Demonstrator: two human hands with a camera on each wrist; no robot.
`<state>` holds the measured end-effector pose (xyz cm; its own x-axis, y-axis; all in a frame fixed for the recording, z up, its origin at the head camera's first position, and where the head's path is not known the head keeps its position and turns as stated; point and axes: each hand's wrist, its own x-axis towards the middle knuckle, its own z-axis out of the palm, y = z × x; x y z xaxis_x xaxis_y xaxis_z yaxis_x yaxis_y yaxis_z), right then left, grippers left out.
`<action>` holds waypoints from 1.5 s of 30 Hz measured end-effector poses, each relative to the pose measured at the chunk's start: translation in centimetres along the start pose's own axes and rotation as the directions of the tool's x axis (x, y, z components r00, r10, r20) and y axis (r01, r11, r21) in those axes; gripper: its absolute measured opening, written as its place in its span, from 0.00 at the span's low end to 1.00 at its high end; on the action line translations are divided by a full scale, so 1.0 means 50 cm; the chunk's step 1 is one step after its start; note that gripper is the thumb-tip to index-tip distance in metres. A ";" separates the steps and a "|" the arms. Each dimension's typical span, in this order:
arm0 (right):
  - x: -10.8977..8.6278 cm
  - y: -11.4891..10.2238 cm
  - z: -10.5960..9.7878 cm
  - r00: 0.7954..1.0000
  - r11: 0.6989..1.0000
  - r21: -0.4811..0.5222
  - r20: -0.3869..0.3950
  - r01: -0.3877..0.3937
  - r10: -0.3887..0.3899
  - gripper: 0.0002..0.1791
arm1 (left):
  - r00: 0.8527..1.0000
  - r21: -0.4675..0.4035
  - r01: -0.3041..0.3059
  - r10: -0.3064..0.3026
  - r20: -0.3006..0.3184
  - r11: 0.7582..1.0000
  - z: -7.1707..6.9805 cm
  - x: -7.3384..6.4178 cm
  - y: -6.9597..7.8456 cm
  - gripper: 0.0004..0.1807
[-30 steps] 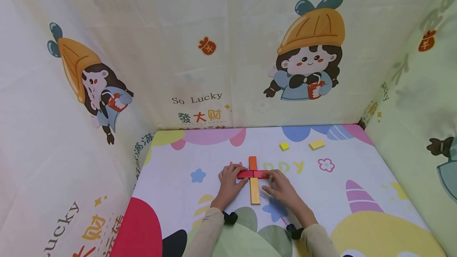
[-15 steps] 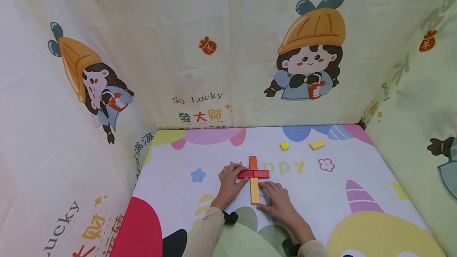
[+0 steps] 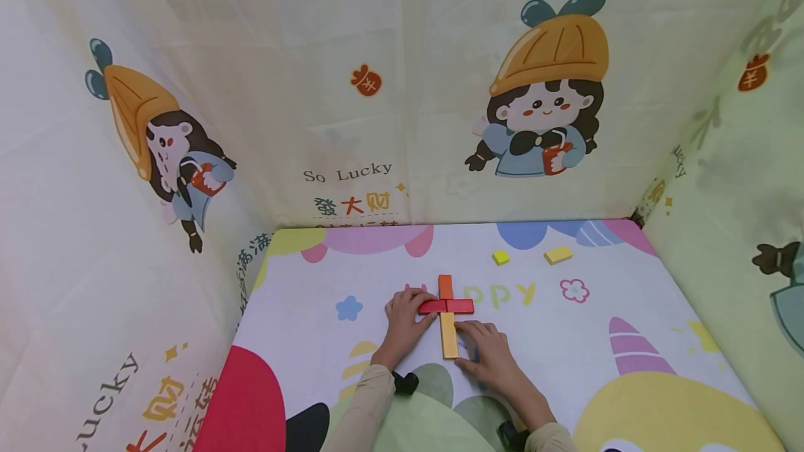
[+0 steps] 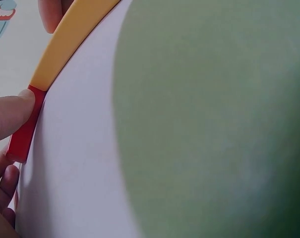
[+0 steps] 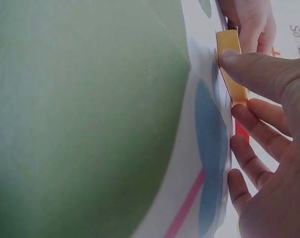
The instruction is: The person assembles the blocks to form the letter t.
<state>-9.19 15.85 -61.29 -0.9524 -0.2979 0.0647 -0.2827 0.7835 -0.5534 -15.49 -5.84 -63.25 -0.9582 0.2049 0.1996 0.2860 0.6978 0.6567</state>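
Observation:
Several flat wooden blocks lie end to end in a cross shape in the head view. My left hand [image 3: 405,323] holds the left red block [image 3: 432,307], its thumb on the near side and fingers round the far left. The right hand [image 3: 493,354] pinches the light orange block [image 3: 449,337], which forms the near arm of the cross. In the right wrist view, that hand's thumb [image 5: 249,67] presses the block's near end, while the index finger is at the side close to the red. A second red block [image 3: 461,306] and a darker orange block [image 3: 445,287] form the right and far arms.
Farther back on the printed mat [image 3: 389,270] lie a small yellow cube-like block [image 3: 500,257] and a pale yellow rectangular block [image 3: 557,255]. Printed cloth walls [image 3: 427,124] rise behind the mat and at both sides.
My right hand has left the right red block and come toward me to the light orange block, where it now pinches. The left hand stays at the left red block.

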 end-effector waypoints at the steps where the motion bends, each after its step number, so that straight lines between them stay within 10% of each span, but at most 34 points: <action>1: 0.000 0.000 0.000 1.000 1.000 -0.002 0.000 0.001 -0.001 0.37 | 1.000 0.000 0.002 -0.002 0.001 1.000 0.000 0.000 0.000 0.17; 15: 0.017 0.021 -0.017 0.995 0.973 0.230 -0.095 -0.018 0.041 0.24 | 1.000 0.024 -0.009 0.009 -0.018 1.000 0.002 0.001 -0.002 0.18; 25: 0.049 0.042 -0.026 0.949 0.965 0.197 -0.295 0.173 -0.110 0.22 | 1.000 0.021 -0.002 0.002 -0.017 1.000 0.000 -0.001 0.003 0.20; 45: 0.100 0.063 -0.045 0.999 0.993 0.116 -0.042 -0.013 0.018 0.27 | 1.000 0.000 0.007 -0.007 -0.008 1.000 -0.001 -0.001 0.001 0.19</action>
<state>-15.11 18.06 -60.86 -0.9611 -0.2612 0.0894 -0.2555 0.7189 -0.6465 -15.41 -5.84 -63.19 -0.9600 0.1949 0.2010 0.2797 0.6989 0.6582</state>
